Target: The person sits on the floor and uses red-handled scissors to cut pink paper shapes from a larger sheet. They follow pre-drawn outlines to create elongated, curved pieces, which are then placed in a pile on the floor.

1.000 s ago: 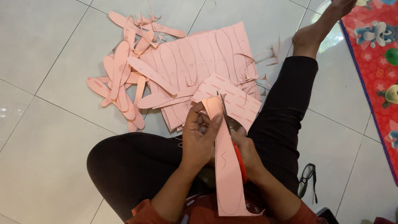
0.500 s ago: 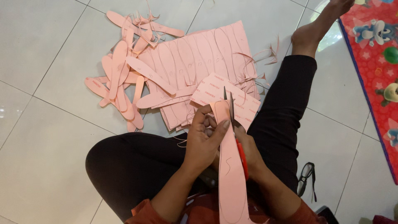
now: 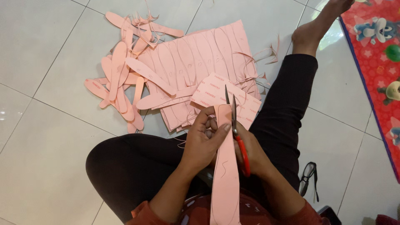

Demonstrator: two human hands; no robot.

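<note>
two hands met over the lap, both busy with one long pink insole strip (image 3: 225,166). the left hand (image 3: 204,141) was closed on the strip's far end, thumb over its rounded tip and fingers curled behind it. the right hand (image 3: 252,156) lay mostly hidden under the strip, closed through the red handles of a pair of scissors (image 3: 236,133); the blades were parted a little and ran along the strip's right edge, their points reaching just past its far tip. the strip's near end ran down over the person's chest and out of the bottom of the frame.

just beyond the blades lay a stack of pink sheets (image 3: 200,62) marked with insole outlines, its near edge almost under the hands. a heap of cut insoles (image 3: 121,83) spread to the left of the stack and over it, with thin offcut curls (image 3: 266,52) at the stack's right edge. the person's outstretched leg (image 3: 287,104) bounded the right side. the bare tiled floor (image 3: 46,125) offered wide room on the left and near left. a pair of glasses (image 3: 308,175) rested on the tiles to the near right, and a red play mat (image 3: 375,62) edged the far right.
</note>
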